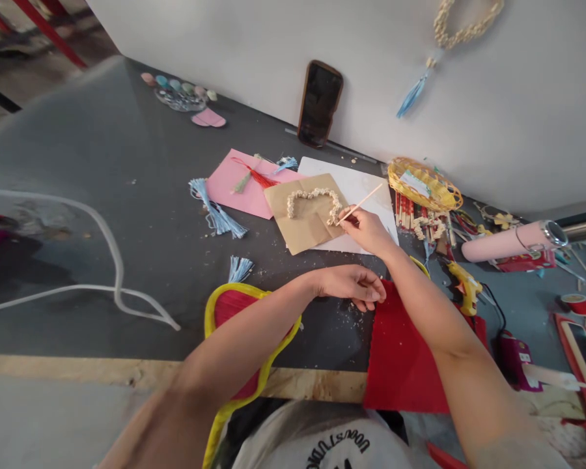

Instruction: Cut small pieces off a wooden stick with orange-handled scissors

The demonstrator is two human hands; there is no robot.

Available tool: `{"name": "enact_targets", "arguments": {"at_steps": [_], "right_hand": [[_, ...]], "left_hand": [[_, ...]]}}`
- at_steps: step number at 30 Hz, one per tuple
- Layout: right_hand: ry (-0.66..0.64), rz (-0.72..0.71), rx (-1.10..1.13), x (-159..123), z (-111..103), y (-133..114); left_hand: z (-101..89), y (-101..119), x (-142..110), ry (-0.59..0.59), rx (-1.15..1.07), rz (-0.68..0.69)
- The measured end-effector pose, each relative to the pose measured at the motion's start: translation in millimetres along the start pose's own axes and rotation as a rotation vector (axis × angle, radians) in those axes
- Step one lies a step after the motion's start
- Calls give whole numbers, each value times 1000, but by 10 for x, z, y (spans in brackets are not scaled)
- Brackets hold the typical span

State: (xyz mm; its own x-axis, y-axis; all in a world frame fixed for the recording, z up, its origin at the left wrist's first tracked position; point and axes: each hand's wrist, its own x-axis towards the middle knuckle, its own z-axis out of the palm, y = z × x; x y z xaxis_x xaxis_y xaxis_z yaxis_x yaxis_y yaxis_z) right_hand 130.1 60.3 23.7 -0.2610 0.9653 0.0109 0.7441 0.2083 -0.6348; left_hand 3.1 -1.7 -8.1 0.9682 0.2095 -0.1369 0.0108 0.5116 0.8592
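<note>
My right hand [366, 228] pinches a thin wooden stick [361, 203], whose lower tip touches the right end of a heart-shaped string of small cream beads [312, 195]. The beads lie on a brown paper sheet [305, 225] that overlaps a white sheet [361, 185]. My left hand [354, 285] rests curled on the grey table [102, 195], fingertips on the edge of a red felt sheet [400, 358]; whether it holds anything is unclear. A red heart shape with a yellow rim [234, 309] lies under my left forearm.
A phone [320, 103] leans on the white wall. Pink paper [239, 182] and blue tassels [217, 212] lie left of the brown sheet. A yellow basket [424, 185], yellow glue gun [463, 283], pink roll [508, 242] and craft clutter fill the right. A white cord [112, 260] loops left.
</note>
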Motion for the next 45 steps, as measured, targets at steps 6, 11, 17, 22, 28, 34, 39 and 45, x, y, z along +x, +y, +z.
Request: {"name": "enact_targets", "arguments": {"at_steps": [6, 11, 17, 22, 28, 34, 39, 45], "right_hand": [[1, 20, -14, -4, -15, -34], [-20, 29, -22, 5, -12, -32], [-15, 11, -47, 28, 6, -12], [-19, 35, -85, 29, -4, -49], [-27, 45, -96, 57, 0, -66], [-24, 29, -88, 85, 11, -88], [5, 17, -43, 72, 12, -74], [150, -120, 142, -258, -144, -43]], "left_hand": [[-2, 7, 1, -5, -3, -4], [-4, -5, 6, 0, -10, 4], [-4, -5, 3, -1, -4, -2], [-3, -2, 0, -1, -9, 4], [-3, -2, -1, -5, -19, 10], [1, -5, 0, -6, -38, 11], [3, 0, -5, -2, -50, 13], [1, 101, -61, 62, -196, 65]]}}
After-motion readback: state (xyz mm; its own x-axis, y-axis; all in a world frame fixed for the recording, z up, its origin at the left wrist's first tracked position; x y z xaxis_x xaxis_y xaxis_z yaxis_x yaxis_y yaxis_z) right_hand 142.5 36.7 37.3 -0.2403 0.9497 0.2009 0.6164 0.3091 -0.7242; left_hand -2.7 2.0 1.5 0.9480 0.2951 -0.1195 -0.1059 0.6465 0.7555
